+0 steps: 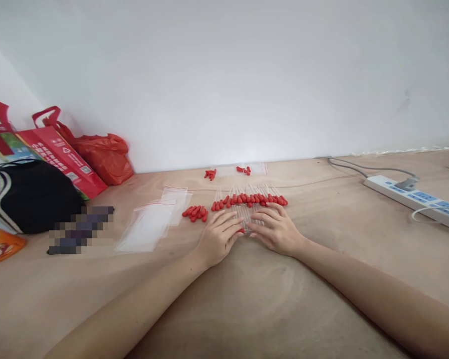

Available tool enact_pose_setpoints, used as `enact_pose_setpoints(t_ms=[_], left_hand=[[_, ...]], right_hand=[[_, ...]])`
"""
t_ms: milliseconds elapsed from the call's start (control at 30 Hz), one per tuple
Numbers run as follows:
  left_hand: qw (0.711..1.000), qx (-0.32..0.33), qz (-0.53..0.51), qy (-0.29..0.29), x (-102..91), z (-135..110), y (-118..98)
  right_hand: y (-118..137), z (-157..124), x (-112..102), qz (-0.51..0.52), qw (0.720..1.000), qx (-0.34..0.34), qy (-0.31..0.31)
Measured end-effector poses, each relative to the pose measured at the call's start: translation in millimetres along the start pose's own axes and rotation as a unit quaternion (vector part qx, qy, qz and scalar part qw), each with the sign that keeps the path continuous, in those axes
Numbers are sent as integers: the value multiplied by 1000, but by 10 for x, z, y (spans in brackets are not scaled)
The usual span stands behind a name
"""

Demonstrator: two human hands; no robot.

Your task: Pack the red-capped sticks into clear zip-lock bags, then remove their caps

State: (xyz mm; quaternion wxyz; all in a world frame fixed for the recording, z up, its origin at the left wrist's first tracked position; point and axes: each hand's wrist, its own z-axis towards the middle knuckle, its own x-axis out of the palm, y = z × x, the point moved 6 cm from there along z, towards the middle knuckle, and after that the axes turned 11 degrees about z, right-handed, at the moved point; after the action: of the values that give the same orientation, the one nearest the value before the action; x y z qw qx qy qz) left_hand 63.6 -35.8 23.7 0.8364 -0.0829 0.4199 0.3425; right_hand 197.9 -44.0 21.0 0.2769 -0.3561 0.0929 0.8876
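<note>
A row of glass droppers with red rubber bulbs lies on the wooden table, their thin tubes pointing away. Nearer to me, more clear glass tubes lie side by side, partly covered by my fingers. My left hand is closed at the near left of this row, its fingertips on the red bulb of a dropper lying crosswise. My right hand is closed opposite, thumb and fingers at that dropper's tube end. Left of my left hand rests a small pile of red bulbs.
Clear zip bags lie at the left, near a pixelated dark object. Black drawstring bag, red shopping bag and red plastic bag stand behind. More red bulbs lie near the wall; a power strip is right.
</note>
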Motion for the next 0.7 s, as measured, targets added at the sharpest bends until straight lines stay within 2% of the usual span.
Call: enact_pose_setpoints(t_ms=[367, 467, 533, 700], left_hand=[[999, -4, 8, 39, -9, -15, -4], [999, -12, 6, 37, -31, -66, 77], [999, -44, 13, 25, -78, -123, 191], [991, -133, 7, -15, -220, -219, 422]], right_hand=[[67, 4, 0, 8, 999, -33, 13], [13, -41, -45, 10, 999, -30, 12], [-92, -98, -118, 7, 1000, -3, -6], [-421, -236, -197, -7, 989, 146, -28]])
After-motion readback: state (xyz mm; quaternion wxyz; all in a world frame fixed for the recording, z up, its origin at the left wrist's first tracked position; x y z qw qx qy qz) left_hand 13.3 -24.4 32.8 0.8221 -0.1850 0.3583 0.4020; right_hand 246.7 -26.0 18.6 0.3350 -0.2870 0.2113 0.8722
